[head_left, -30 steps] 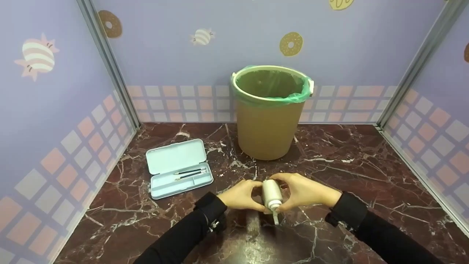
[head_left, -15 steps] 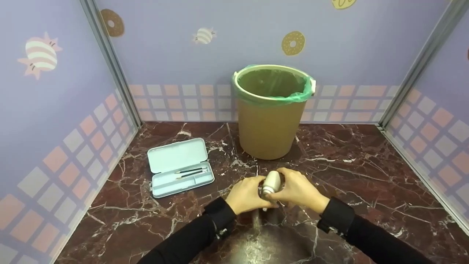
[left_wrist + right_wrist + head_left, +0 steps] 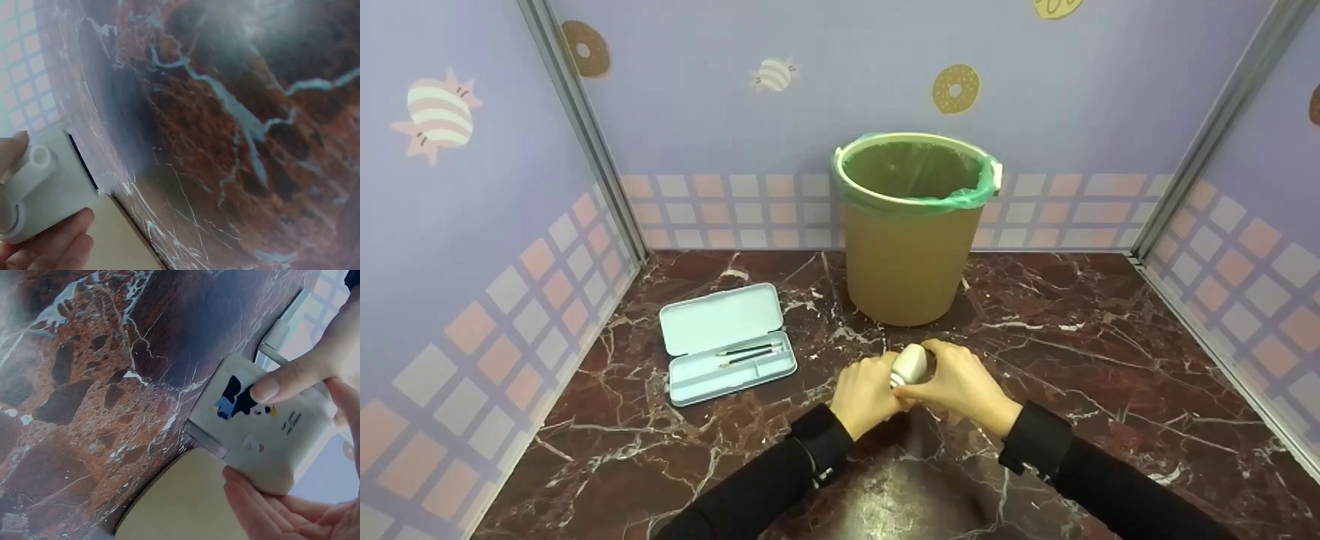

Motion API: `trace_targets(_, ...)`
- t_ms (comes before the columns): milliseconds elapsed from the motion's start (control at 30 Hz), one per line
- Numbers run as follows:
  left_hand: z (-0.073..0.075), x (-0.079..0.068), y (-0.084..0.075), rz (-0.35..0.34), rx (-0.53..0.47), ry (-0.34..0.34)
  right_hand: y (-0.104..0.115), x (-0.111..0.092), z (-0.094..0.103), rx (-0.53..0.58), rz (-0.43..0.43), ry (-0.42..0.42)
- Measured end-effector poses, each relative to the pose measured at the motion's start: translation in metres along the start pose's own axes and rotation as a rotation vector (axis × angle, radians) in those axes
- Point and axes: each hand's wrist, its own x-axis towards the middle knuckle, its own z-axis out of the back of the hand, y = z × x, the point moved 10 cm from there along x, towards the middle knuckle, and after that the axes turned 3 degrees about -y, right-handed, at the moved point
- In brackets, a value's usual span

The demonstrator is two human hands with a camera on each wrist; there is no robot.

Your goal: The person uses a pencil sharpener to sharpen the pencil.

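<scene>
A white hand-crank pencil sharpener (image 3: 911, 361) is held between both hands above the table. Its boxy body (image 3: 270, 444) carries a black-and-blue cartoon print in the right wrist view. In the left wrist view its crank arm (image 3: 31, 177) shows, with a round knob at the tip. My right hand (image 3: 964, 386) grips the body, thumb over the printed face and fingers underneath. The left hand (image 3: 866, 390) is curled at the sharpener's near left end and hides much of that end from the head view.
A tan bin (image 3: 911, 262) with a green liner stands behind the hands. To the left lies an open light-blue pencil case (image 3: 727, 352) holding two dark pencils (image 3: 750, 354). Patterned walls (image 3: 697, 90) border the dark marble table (image 3: 1072, 360).
The sharpener has tilted, its crank end swinging toward the left hand. The left hand has moved right and curled over that end, and both hands have come closer together.
</scene>
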Motion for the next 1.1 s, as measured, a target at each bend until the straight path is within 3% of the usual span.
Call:
trace_targets(167, -0.005, 0.0, 0.007, -0.011, -0.089, 0.092, -0.002, -0.001, -0.005, 0.034, 0.082, 0.053)
trace_targets(267, -0.009, 0.0, 0.008, -0.045, -0.169, 0.176, -0.005, -0.004, -0.014, 0.079, 0.134, 0.132)
trace_targets(433, -0.016, -0.003, 0.006, -0.114, -0.269, 0.314, -0.017, -0.009, -0.031, 0.169, 0.142, 0.271)
trace_targets(667, -0.026, -0.009, 0.009, -0.147, -0.303, 0.465, -0.032, -0.018, -0.051, 0.156, 0.141, 0.339)
trace_targets(1100, -0.028, -0.01, 0.006, -0.201, -0.34, 0.521, -0.033, -0.023, -0.062, 0.219, 0.13, 0.319)
